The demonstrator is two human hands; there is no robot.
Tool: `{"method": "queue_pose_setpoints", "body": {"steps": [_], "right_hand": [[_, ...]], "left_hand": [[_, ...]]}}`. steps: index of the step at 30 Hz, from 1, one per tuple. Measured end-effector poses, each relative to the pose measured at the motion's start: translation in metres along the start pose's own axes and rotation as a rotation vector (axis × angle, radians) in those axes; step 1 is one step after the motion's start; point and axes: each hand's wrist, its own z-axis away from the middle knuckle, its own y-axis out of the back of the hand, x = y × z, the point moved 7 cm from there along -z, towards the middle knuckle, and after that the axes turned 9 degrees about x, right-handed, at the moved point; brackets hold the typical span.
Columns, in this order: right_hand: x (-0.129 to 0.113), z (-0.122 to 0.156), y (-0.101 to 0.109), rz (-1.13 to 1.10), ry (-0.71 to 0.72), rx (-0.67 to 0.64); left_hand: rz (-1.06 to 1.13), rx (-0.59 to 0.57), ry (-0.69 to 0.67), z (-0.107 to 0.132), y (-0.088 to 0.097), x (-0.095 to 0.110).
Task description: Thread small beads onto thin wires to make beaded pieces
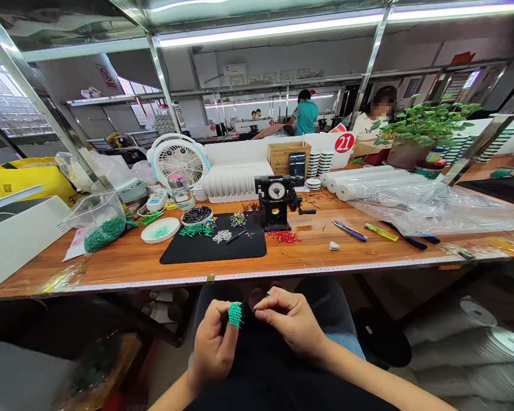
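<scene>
My left hand [214, 345] is over my lap, thumb and fingers closed on a small green beaded piece [235, 314] with short dark ends sticking out of its edge. Close to its right, my right hand [294, 324] pinches thumb against forefinger; whatever lies between those tips is too small to make out. A small gap separates the right fingertips from the beaded piece. Beyond the hands, on the table, a black mat [216, 251] bears green pieces [196, 229], a pile of small white parts [222, 236] and multicoloured beads [239, 218].
A black hand-cranked machine [276, 200] with a dial stands behind the mat, red pieces [282, 236] at its foot. To the left are a white dish [159, 230] and a bag of green pieces [107, 231]. Pliers [409, 235] and a yellow cutter [381, 232] lie right.
</scene>
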Motion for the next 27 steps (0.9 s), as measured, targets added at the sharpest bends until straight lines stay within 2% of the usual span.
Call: {"method": "queue_pose_setpoints", "body": {"steps": [2,4,6,13,15,16,20,22,24,27], "right_hand": [[0.001,0.000,0.002,0.024,-0.015,0.022],[0.002,0.001,0.005,0.046,-0.018,0.053],[0.003,0.001,0.008,0.068,-0.014,0.086],[0.002,0.001,0.009,0.145,0.006,0.126],[0.001,0.001,0.006,0.160,0.012,0.097],[0.001,0.001,0.003,0.165,0.006,0.066],[0.014,0.004,-0.006,0.157,-0.114,-0.065],[0.018,0.005,-0.005,0.181,-0.131,-0.071],[0.013,0.005,-0.003,0.242,-0.037,-0.058],[-0.005,0.005,0.002,0.362,0.184,-0.076]], "left_hand": [[-0.202,-0.056,-0.329,0.002,-0.002,0.014],[-0.336,-0.074,-0.525,0.005,-0.004,0.021],[-0.396,-0.059,-0.584,0.004,-0.004,0.023],[-0.419,-0.099,-0.583,0.005,-0.009,0.020],[-0.365,-0.151,-0.537,0.004,-0.012,0.018],[-0.330,-0.173,-0.471,0.003,-0.013,0.016],[-0.227,-0.144,-0.018,-0.009,-0.008,-0.002],[-0.191,-0.147,0.132,-0.010,-0.009,-0.007],[-0.166,-0.177,0.192,-0.009,-0.011,-0.007],[-0.165,-0.235,0.211,-0.008,-0.012,-0.010]]}}
